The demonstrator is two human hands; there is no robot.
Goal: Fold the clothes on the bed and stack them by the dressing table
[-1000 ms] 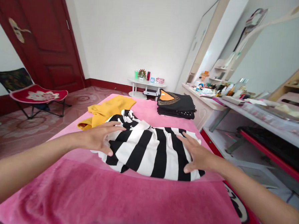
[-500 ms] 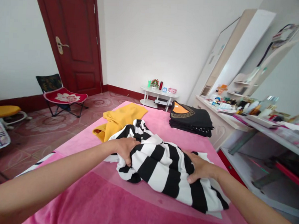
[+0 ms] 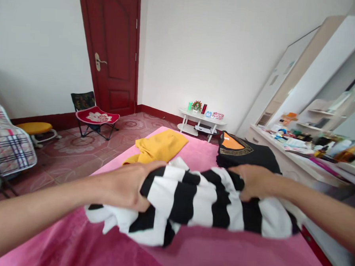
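A black-and-white striped garment [image 3: 197, 201] is bunched between my two hands, lifted off the pink bedspread [image 3: 147, 262]. My left hand [image 3: 133, 186] grips its left end, with loose white and black folds hanging below the fingers. On the other side my right hand [image 3: 252, 182] is closed on the cloth near its right end, slightly blurred. The garment's exact kind cannot be made out while it is crumpled. Beyond my left hand lies a yellow garment [image 3: 165, 144]. Behind my right hand sits a stack of folded black clothes [image 3: 248, 150], with an orange patch at the top neckline.
At the right stands a dresser [image 3: 272, 142] crowded with bottles and small items. A low white table [image 3: 193, 114] holds a plant and small objects by the wall. To the left are a red folding chair [image 3: 96, 115], a yellow stool [image 3: 36, 127] and a plaid-covered seat [image 3: 7, 140].
Both hands have raised the striped garment from the bed and brought it closer, its right end now stretched further right. The view has turned slightly to the left.
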